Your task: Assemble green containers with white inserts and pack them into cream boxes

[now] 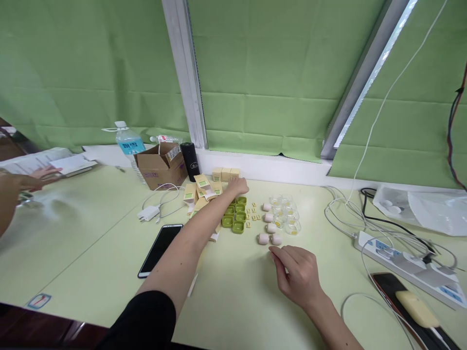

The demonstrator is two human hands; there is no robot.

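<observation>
My left hand (238, 186) reaches far across the pale green table (91, 243), fingers curled beside the row of small yellow boxes (225, 174) and above the green square cases (235, 214). What it grips, if anything, is hidden. My right hand (295, 274) rests on the table nearer me, fingers loosely bent, fingertips just below two pink capsule-shaped cases (270, 238). More pink cases and clear plastic shells (286, 214) lie beyond. Tiny yellow pieces (252, 214) are scattered between the green cases and the pink ones.
A black phone (160, 249) lies left of my arm. A white charger (149, 213), cardboard box (162, 166), water bottle (128, 143) and black cylinder (190, 160) stand at the back. A power strip (404, 260) with cables is right. Another person's hand (42, 175) is at far left.
</observation>
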